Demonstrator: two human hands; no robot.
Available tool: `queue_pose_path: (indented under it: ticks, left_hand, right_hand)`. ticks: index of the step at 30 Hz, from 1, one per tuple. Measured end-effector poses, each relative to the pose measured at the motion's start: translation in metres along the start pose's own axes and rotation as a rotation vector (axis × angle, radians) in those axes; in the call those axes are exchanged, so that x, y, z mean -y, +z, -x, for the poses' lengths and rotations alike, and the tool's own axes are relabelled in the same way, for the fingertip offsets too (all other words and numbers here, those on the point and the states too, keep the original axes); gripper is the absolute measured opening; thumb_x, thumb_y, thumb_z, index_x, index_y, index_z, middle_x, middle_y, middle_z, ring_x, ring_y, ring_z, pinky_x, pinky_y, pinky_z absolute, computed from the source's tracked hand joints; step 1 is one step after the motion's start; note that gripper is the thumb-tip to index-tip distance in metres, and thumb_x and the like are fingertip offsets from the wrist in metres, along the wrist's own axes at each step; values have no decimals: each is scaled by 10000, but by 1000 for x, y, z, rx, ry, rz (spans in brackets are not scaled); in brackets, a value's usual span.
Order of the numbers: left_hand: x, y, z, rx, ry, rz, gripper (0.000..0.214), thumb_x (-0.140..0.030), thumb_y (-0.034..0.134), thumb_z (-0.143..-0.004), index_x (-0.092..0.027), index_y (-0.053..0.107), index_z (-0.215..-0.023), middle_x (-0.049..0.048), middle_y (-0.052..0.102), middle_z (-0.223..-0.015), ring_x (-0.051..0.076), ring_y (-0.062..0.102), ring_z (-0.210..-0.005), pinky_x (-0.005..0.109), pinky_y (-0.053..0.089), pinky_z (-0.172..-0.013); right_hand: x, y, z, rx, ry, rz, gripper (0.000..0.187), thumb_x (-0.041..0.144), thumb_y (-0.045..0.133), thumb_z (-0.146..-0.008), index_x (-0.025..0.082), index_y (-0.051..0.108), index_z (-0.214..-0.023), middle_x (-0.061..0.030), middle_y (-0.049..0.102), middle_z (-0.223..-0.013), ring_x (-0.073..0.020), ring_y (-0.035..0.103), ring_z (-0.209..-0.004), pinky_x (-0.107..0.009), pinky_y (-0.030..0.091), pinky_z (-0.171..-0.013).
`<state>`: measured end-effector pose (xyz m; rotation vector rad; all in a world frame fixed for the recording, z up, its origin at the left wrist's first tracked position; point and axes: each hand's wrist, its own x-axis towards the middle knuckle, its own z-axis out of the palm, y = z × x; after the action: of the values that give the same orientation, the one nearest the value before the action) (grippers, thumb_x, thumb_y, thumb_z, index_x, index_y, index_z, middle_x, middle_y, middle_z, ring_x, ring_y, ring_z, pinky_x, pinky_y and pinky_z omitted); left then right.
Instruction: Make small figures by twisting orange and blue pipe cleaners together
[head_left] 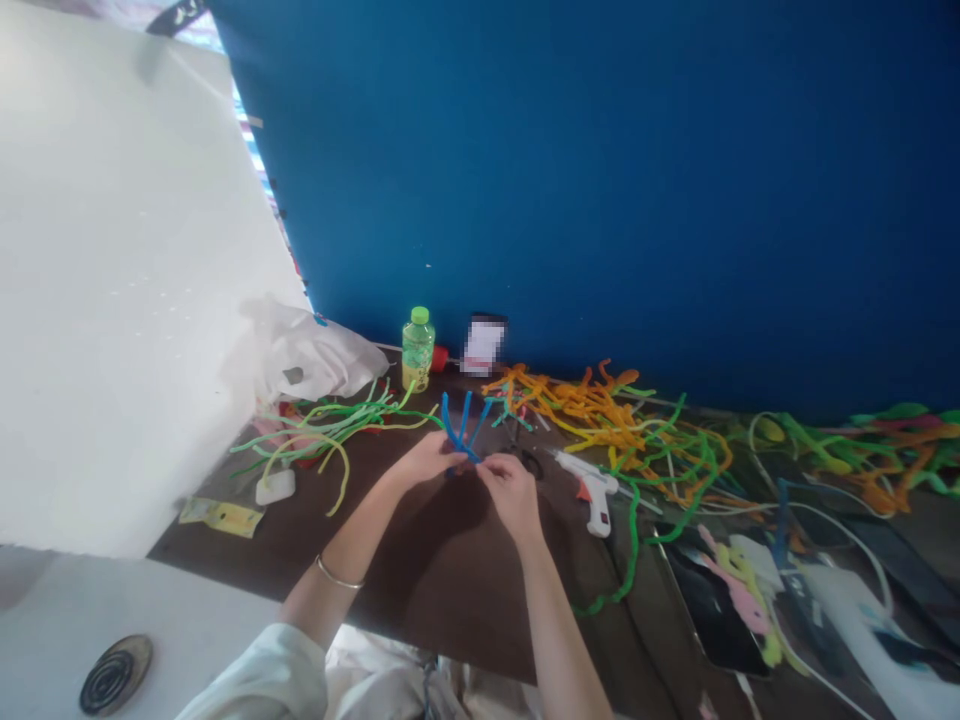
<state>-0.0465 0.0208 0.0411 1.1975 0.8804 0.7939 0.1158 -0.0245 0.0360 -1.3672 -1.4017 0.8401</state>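
Both my hands meet over the dark brown table (450, 570), pinching a small bundle of blue pipe cleaners (459, 425) whose ends fan upward. My left hand (427, 460) grips the bundle from the left, a thin bracelet on its wrist. My right hand (510, 485) has its fingers closed on the lower end of the same blue bundle. A white glue gun (596, 490) lies just right of my right hand.
Green and yellow pipe cleaners (330, 430) lie at the left, orange and green ones (622, 420) spread to the right. A green drink bottle (418, 348) and a white plastic bag (315, 355) stand by the blue wall. A dark tablet (712, 600) and cables lie at right.
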Motion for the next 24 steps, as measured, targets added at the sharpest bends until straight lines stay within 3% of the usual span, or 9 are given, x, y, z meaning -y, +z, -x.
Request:
queue_pose_path:
  ticks: [3,7,12,18,24]
  left_hand:
    - [0,-5,1,44,33,-48,255,-323,621,-693,-91,583,-790,52,626,-710,124,554,-607,239,412,-560]
    - [0,-11,3,37,-12,-88,274,-340,594,-712,-86,603,-812,55,615,-716,88,513,-557,214,385,-532]
    - [-1,-19,3,-123,-25,-50,261,-358,607,-698,-106,605,-766,40,599,-691,105,557,-626,229,436,-605]
    - [-10,-21,6,-266,-5,138,323,-376,679,-621,-99,610,-771,54,609,-711,131,584,-666,284,470,-670]
    - [-16,-21,5,-282,65,-3,333,-367,658,-643,-96,666,-837,15,592,-607,79,500,-548,211,377,-548]
  right_hand:
    - [0,-4,-1,-86,-119,136,211,354,533,-756,163,611,-715,-98,577,-876,-183,580,-793,-312,511,-682]
    - [-2,-12,-4,-303,-219,316,222,347,470,-801,166,582,-738,-108,587,-847,-212,567,-847,-387,476,-780]
    - [-1,-28,-7,-426,-43,81,270,427,481,-793,163,531,-818,-61,606,-688,-177,594,-606,-349,499,-634]
    - [10,-39,-1,-428,55,-128,295,439,553,-745,166,520,-852,-15,596,-626,-139,566,-525,-288,480,-550]
    - [18,-39,4,-280,76,-158,291,422,578,-732,182,512,-884,20,566,-570,-125,537,-493,-261,455,-511]
